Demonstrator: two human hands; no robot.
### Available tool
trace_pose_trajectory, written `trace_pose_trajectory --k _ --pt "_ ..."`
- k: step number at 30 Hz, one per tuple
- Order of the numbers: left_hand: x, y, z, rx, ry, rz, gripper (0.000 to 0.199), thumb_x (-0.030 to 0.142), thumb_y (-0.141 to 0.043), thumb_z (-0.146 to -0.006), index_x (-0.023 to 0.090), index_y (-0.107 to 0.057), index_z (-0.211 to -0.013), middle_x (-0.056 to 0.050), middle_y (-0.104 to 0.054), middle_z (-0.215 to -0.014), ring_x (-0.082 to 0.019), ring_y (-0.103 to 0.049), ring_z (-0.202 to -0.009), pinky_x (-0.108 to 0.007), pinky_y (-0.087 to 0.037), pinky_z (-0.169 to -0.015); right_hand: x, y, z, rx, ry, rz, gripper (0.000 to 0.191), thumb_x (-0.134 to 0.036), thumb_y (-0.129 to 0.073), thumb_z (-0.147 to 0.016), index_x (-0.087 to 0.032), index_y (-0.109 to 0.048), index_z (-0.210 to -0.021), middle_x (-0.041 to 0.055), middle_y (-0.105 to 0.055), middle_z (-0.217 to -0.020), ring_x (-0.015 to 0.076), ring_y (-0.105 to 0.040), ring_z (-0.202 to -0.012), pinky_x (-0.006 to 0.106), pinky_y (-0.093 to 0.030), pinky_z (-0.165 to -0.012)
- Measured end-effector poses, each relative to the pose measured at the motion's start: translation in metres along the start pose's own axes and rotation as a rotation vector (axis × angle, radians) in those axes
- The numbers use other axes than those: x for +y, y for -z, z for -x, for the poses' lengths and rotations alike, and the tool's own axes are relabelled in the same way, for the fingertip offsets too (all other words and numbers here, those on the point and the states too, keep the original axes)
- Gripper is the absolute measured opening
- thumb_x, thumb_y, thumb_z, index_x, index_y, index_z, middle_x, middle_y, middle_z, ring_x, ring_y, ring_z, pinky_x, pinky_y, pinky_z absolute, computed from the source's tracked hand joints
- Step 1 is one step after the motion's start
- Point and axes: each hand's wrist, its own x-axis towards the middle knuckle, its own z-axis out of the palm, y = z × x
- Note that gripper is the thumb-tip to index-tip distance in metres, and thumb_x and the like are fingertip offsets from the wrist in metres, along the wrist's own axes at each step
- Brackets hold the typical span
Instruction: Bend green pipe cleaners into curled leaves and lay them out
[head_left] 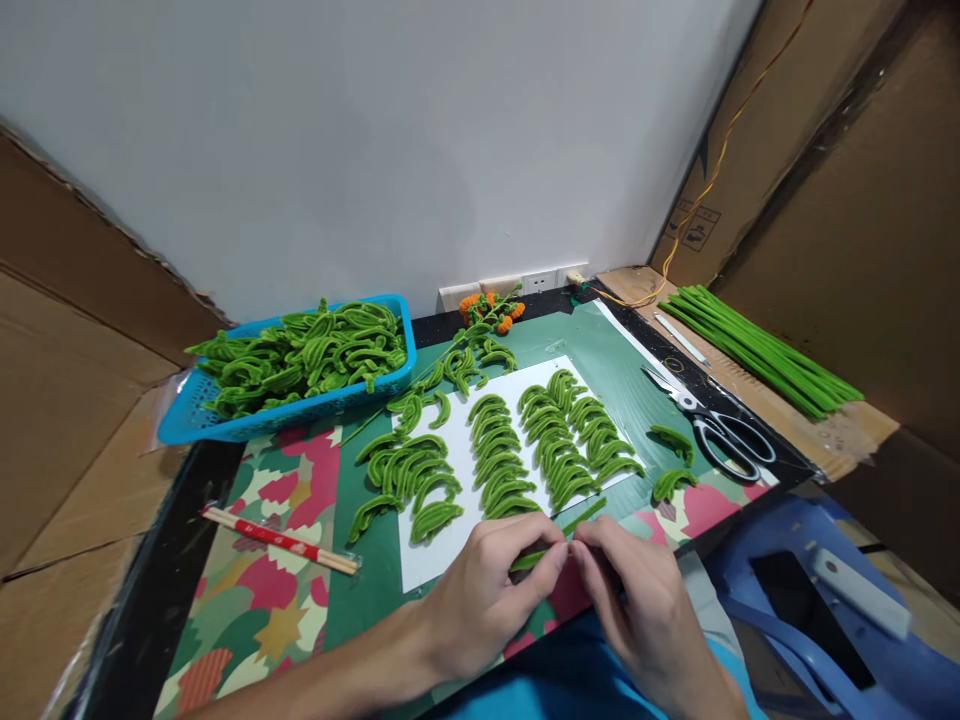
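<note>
My left hand (487, 590) is closed in a pinch on a green pipe cleaner piece (529, 561) at the table's front edge. The fingertips of my right hand (637, 590) meet it there, pinched at the same spot. Just beyond the fingers a short green fuzzy strip (585, 515) shows; whether it joins the held piece is hidden. Ahead, curved green pipe cleaner leaves (501, 455) lie in columns on a white sheet of paper (420, 572). Two more leaves (673, 484) rest to the right.
A blue basket (300, 418) heaped with green leaves stands back left. Wrapped chopsticks (281, 540) lie at left. Scissors (709, 420), a white pen (681, 340) and straight green pipe cleaners (757, 350) are at right. Orange flowers (491, 308) lie by the wall. A blue stool (810, 600) holds a phone.
</note>
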Motion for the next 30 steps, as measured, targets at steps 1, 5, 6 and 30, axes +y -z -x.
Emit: trace_pose_trajectory --k 1,5,6,30 --pt "0.000 0.000 0.000 -0.001 0.005 0.008 0.032 0.036 -0.053 -0.114 0.019 -0.066 -0.091 0.001 -0.065 -0.082 -0.014 -0.060 -0.076 -0.025 -0.045 -0.073 0.000 -0.001 0.000 0.007 0.001 0.002 0.017 -0.010 -0.051 -0.111 -0.023 -0.060 -0.106 -0.0020 -0.063 -0.080 0.0128 -0.060 -0.060 0.024 -0.046 -0.059" --pt "0.001 0.001 0.000 -0.020 -0.012 0.014 0.031 0.035 -0.053 -0.114 0.019 -0.066 -0.090 0.000 -0.064 -0.082 -0.014 -0.058 -0.075 -0.025 -0.045 -0.073 -0.003 -0.002 0.001 0.024 -0.047 -0.095 0.016 -0.014 -0.051 -0.111 -0.023 -0.061 -0.102 -0.0016 -0.064 -0.080 0.0127 -0.062 -0.062 0.023 -0.048 -0.061" --pt "0.002 0.001 0.000 -0.024 -0.028 0.011 0.031 0.034 -0.052 -0.114 0.019 -0.066 -0.091 0.000 -0.064 -0.082 -0.015 -0.057 -0.074 -0.026 -0.045 -0.073 -0.004 -0.002 0.001 0.024 -0.086 -0.153 0.017 -0.017 -0.051 -0.112 -0.023 -0.062 -0.100 -0.0017 -0.063 -0.079 0.0125 -0.061 -0.062 0.022 -0.048 -0.060" --pt "-0.001 0.002 0.001 -0.034 -0.034 0.133 0.032 0.042 -0.052 -0.115 0.018 -0.069 -0.102 -0.001 -0.067 -0.088 -0.016 -0.060 -0.080 -0.026 -0.045 -0.077 -0.002 -0.001 0.006 0.223 -0.300 -0.428 0.018 -0.026 -0.061 -0.110 -0.023 -0.067 -0.094 -0.0034 -0.059 -0.071 0.0115 -0.054 -0.055 0.022 -0.044 -0.050"
